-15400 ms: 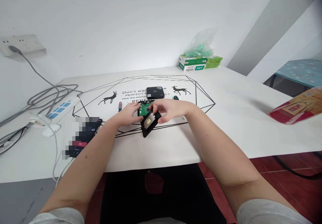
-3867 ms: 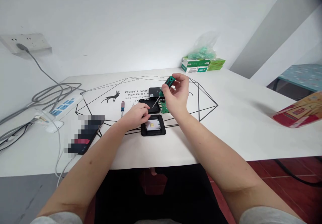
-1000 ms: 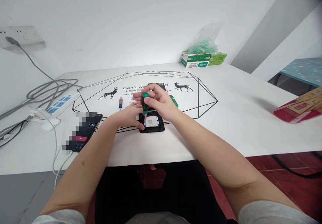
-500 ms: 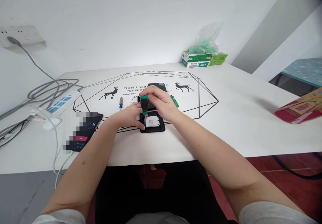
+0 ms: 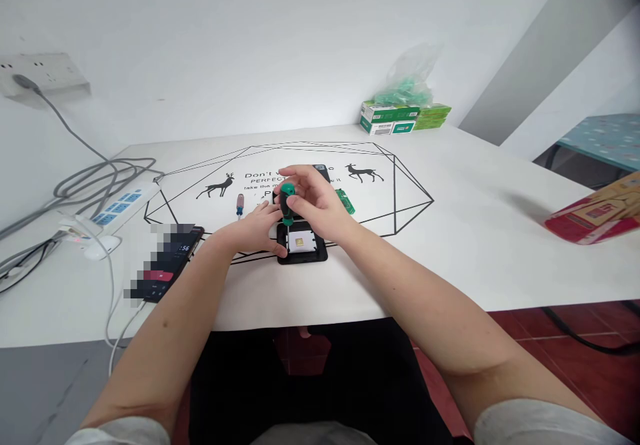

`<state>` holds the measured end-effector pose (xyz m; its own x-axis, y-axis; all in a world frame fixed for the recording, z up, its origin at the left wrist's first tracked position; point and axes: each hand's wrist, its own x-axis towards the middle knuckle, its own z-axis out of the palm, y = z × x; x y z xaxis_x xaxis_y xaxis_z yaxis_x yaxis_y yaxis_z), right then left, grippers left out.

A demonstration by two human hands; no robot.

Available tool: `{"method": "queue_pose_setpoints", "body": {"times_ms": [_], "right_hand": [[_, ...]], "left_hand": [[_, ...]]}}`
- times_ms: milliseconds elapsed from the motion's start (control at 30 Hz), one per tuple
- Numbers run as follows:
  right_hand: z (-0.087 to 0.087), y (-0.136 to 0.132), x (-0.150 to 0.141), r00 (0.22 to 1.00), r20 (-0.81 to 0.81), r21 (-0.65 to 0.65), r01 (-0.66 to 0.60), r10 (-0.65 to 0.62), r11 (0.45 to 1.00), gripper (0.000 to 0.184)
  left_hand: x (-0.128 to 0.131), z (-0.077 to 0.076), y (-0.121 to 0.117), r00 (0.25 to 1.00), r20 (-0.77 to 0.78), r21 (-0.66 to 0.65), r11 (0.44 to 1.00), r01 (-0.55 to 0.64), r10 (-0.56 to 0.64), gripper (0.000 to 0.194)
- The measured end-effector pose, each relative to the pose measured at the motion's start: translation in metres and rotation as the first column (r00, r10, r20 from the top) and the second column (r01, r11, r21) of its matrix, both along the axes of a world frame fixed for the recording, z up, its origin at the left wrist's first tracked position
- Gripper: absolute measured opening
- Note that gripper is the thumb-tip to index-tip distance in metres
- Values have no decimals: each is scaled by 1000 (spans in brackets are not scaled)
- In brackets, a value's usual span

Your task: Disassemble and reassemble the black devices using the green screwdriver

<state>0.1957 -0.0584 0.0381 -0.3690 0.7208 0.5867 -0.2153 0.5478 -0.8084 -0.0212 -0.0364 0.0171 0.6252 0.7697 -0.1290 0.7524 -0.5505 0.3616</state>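
Note:
My right hand (image 5: 315, 205) grips a green-handled screwdriver (image 5: 287, 204) upright, its tip down at the left side of a black square case half (image 5: 303, 248) that holds a white plate with a small gold square. My left hand (image 5: 257, 230) presses its fingers against the left edge of that case half. A green circuit board (image 5: 345, 200) lies just right of my right hand. Behind my hands a second black case part (image 5: 323, 169) is mostly hidden.
A red-handled screwdriver (image 5: 239, 204) lies left of my hands. A phone (image 5: 167, 263) sits at the near left, a power strip (image 5: 116, 209) with cables beyond it. Green boxes (image 5: 400, 120) stand at the far edge, a red packet (image 5: 595, 215) at the right.
Over the last second my right fingers have shifted on the screwdriver's handle while it stays upright on the case half. Earlier the screwdriver was held up, off the case.

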Motion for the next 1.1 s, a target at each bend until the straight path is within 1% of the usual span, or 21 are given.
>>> {"method": "queue_pose_setpoints", "body": {"times_ms": [67, 100, 133, 200, 267, 333, 400, 467, 533, 600, 633, 733, 800, 900, 1000, 1100], "right_hand": [[0, 0, 1, 999, 19, -52, -45, 46, 998, 35], [0, 0, 2, 998, 38, -64, -44, 47, 997, 34], [-1, 1, 3, 998, 59, -49, -27, 30, 998, 34], [-1, 4, 3, 994, 98, 51, 35, -40, 998, 33], [-2, 6, 4, 987, 111, 168, 93, -113, 981, 31], [-2, 8, 4, 982, 112, 207, 126, -151, 970, 32], [-2, 8, 3, 982, 99, 194, 140, -162, 971, 32], [-1, 7, 3, 984, 79, 170, 142, -158, 975, 27], [0, 5, 2, 989, 60, 103, 131, -138, 986, 21], [1, 3, 0, 994, 28, 4, 104, -104, 995, 18], [2, 2, -1, 997, 3, -43, 82, -82, 996, 22], [1, 0, -4, 996, -83, -140, 4, -15, 990, 46], [0, -2, -6, 993, -119, -182, -41, 19, 982, 52], [-1, -5, -6, 989, -130, -201, -94, 69, 975, 43], [0, -5, -5, 988, -114, -189, -129, 109, 973, 32], [1, -3, -3, 996, -51, -102, -84, 79, 991, 24]], "left_hand": [[1, 4, -2, 999, -17, -62, 998, -30, 29, 112], [1, 6, -3, 999, -15, -87, 995, -41, 40, 111], [2, 8, -4, 999, -3, -99, 994, -45, 45, 108], [3, 11, -6, 999, 18, -110, 993, -48, 50, 103], [4, 12, -7, 998, 20, -116, 992, -56, 59, 100], [5, 12, -7, 998, 10, -115, 991, -64, 66, 99], [5, 12, -6, 998, 6, -111, 992, -58, 59, 99], [4, 11, -6, 999, 5, -104, 993, -49, 50, 98], [4, 11, -6, 999, 0, -96, 994, -51, 51, 97], [4, 11, -6, 998, -13, -93, 994, -63, 62, 97], [4, 11, -6, 997, -21, -96, 993, -71, 70, 99], [5, 13, -8, 995, -34, -120, 988, -97, 93, 104], [6, 14, -8, 996, -22, -128, 988, -86, 84, 107], [6, 14, -8, 999, 4, -114, 993, -36, 36, 107], [5, 12, -6, 999, -11, -105, 994, -43, 42, 103], [4, 12, -5, 999, -16, -103, 993, -48, 47, 95]]}}
